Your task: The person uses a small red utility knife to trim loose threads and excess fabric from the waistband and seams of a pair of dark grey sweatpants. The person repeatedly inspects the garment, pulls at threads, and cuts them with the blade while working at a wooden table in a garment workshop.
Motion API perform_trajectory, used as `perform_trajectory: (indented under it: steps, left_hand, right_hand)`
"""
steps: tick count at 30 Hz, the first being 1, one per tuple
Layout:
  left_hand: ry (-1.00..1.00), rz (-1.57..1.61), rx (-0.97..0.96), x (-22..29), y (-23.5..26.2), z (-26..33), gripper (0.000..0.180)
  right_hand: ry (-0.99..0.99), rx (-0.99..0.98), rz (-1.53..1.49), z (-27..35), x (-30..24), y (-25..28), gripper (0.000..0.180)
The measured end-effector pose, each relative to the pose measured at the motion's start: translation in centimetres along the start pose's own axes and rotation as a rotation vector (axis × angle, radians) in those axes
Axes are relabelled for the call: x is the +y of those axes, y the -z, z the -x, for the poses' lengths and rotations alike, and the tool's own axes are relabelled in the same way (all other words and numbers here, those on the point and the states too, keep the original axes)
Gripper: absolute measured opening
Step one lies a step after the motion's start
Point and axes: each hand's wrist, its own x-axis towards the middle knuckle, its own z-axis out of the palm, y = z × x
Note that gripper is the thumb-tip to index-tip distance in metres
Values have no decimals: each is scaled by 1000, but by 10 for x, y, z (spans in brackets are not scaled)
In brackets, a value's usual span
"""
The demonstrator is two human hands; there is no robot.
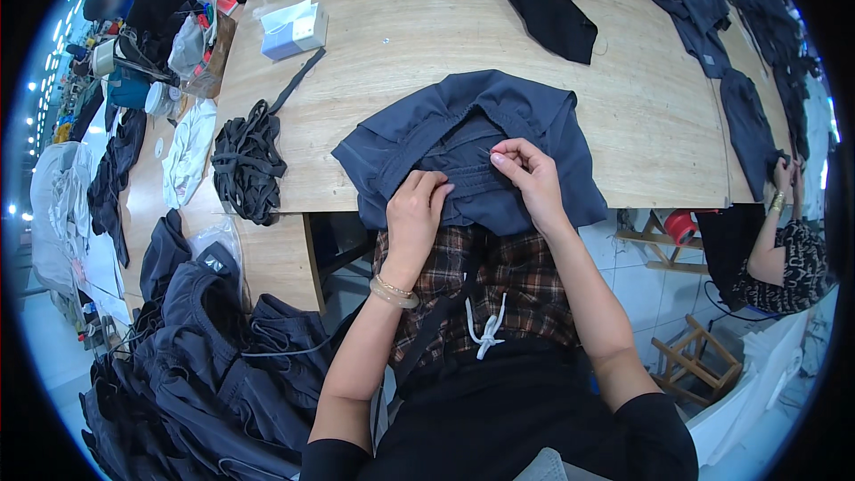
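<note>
A dark blue-grey garment [548, 116] with a gathered elastic waistband [472, 180] lies at the table's near edge, its waist opening facing up and part of it hanging over the edge. At the waistband's left side, the thumb and fingers of my left hand [415, 218] pinch the gathered fabric. My right hand [534, 183] is held just over the right side of the opening, thumb and forefinger pressed together. Something thin seems to show at those fingertips, too small to name. Inside the opening, the inner fabric is partly visible.
A coil of dark strips [249, 165] and a tissue box [296, 31] lie left on the wooden table [641, 125]. Dark garments [205, 347] pile up at lower left. More cloth [543, 0] lies along the far edge. A co-worker [775, 258] handles dark cloth at right, near wooden stools [695, 361].
</note>
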Motion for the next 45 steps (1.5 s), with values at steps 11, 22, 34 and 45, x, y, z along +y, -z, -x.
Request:
perform_trajectory:
  steps: [11, 22, 34, 45]
  left_hand:
    - [-54, -48, -50, 6, 4, 0, 13]
    - [-243, -209, -23, 10, 2, 11, 15]
    - [-302, -200, 15, -9, -3, 15, 20]
    - [-221, -72, 61, -10, -5, 13, 15]
  right_hand:
    - [-20, -5, -16, 1, 0, 0, 15]
    - [-13, -9, -14, 0, 0, 1, 17]
    - [499, -38, 742, 13, -19, -9, 20]
    - [657, -139, 1047, 13, -15, -12, 19]
